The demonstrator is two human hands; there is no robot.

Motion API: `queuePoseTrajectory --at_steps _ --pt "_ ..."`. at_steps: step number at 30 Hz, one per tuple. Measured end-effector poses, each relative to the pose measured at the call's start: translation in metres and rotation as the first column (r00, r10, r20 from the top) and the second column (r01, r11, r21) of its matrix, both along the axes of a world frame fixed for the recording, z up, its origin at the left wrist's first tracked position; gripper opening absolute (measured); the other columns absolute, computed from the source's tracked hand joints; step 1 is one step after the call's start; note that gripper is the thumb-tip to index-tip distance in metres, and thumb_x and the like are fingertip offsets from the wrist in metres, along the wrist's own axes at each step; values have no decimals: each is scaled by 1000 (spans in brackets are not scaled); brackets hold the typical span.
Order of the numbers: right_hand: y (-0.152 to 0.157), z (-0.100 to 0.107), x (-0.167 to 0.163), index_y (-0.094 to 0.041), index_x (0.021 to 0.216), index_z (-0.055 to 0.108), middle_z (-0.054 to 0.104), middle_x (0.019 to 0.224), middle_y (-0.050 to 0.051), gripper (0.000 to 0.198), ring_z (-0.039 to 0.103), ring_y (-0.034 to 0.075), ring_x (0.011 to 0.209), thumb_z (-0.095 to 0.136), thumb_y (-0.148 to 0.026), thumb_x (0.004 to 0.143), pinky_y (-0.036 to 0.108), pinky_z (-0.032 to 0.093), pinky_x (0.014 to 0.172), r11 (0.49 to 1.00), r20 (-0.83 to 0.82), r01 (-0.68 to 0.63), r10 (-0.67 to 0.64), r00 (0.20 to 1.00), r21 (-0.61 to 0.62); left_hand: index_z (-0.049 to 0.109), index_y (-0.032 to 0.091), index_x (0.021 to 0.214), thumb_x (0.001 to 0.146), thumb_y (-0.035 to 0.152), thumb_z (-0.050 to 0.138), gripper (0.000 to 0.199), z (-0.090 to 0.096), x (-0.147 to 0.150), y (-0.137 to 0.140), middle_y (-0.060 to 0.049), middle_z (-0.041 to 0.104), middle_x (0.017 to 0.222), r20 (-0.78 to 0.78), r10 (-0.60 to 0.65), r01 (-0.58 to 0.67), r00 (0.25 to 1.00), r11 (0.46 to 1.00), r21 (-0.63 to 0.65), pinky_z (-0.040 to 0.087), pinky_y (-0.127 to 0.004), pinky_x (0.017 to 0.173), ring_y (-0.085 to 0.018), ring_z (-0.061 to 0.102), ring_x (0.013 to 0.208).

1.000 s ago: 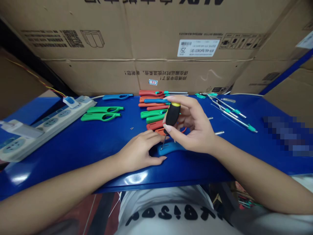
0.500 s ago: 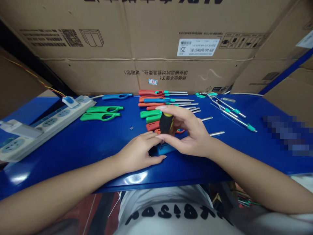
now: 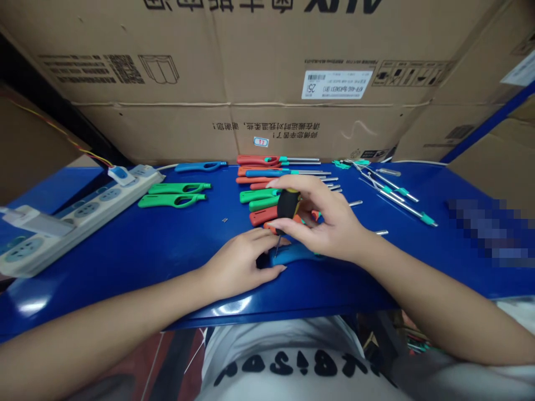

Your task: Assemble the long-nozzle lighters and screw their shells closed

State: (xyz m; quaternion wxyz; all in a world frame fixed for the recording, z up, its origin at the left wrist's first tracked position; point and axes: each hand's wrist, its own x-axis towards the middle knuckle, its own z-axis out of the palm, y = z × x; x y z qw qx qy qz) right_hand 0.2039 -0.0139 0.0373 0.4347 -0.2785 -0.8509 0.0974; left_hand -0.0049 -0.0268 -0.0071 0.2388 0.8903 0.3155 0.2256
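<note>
A black and yellow screwdriver (image 3: 288, 204) is gripped by the handle in my right hand (image 3: 328, 214), its thin shaft pointing down to a blue long-nosed lighter (image 3: 295, 254). The tip meets the lighter near its left end. Lying on the table, that lighter is pinched there by my left hand (image 3: 238, 256), thumb on the near side and fingers on the far side. My right hand hides part of its body. Behind my hands lie several red, orange, green and blue lighters (image 3: 263, 216) with metal tubes. Small screws (image 3: 224, 219) rest left of them.
A white power strip (image 3: 90, 214) runs along the left side. Green handle shells (image 3: 173, 199) and a blue one (image 3: 200, 166) lie beside it. Loose metal tubes with teal parts (image 3: 401, 201) are at the back right. A cardboard box (image 3: 267, 72) walls off the back.
My right hand and the screwdriver have shifted slightly right, and the screwdriver leans more, showing more of its shaft and of the blue lighter. My left hand stays nearly still.
</note>
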Motion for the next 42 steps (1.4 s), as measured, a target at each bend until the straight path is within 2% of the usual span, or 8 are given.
queuePoseTrajectory --at_steps 3,9,16,22,27,34,38,42 --pt "3 1 2 -22 127 60 72 122 8 45 73 19 85 69 -47 90 30 61 78 985 6 84 -86 996 154 67 21 122 86 26 74 37 1 1 -1 -7 70 111 -11 2 -2 1000 1000 -27 56 -36 89 -22 68 95" --pt "-1 14 0 -24 142 50 65 135 7 39 69 18 109 40 -28 105 32 60 88 990 -6 -68 68 998 -123 66 21 121 88 33 75 36 -2 2 -2 -6 69 106 19 -10 10 1000 1000 -19 57 -36 87 -22 67 95" --pt "-2 14 2 -20 116 69 76 104 7 31 72 20 93 64 -41 93 30 59 83 963 45 75 -90 995 258 68 21 118 87 36 74 35 -5 3 -2 -6 69 103 27 5 -5 1000 1000 -2 57 -36 85 -23 68 92" --pt "-7 21 1 -24 141 54 73 119 5 40 71 17 98 36 -29 106 31 58 85 997 54 -52 55 997 -58 67 22 121 88 37 74 37 -6 3 -1 -6 68 102 36 -2 2 999 1000 -4 57 -35 84 -21 67 90" --pt "-5 17 4 -20 109 71 76 88 3 28 70 16 76 64 -42 94 28 56 74 947 72 113 -141 987 301 68 21 115 88 37 74 33 -8 4 -1 -6 68 99 31 -1 0 1000 1000 16 56 -35 84 -22 67 90" --pt "-6 21 1 -24 140 54 70 127 4 38 70 16 103 39 -30 105 30 58 85 993 75 -112 115 991 -47 68 23 118 88 37 74 34 -8 4 -1 -5 68 99 39 4 -4 999 1000 12 57 -35 83 -22 67 89" --pt "-3 16 3 -21 105 71 77 95 4 29 72 18 87 68 -47 91 29 57 78 981 25 54 -60 998 188 68 22 117 87 37 75 35 -10 4 -1 -6 69 100 37 4 -4 999 1000 20 57 -37 86 -23 68 92" --pt "-3 18 5 -20 129 63 74 117 7 35 71 19 99 47 -38 103 30 57 85 990 100 14 -28 995 141 68 22 119 88 38 74 35 -7 4 -1 -6 68 100 12 8 -8 1000 1000 11 57 -35 83 -22 67 89"
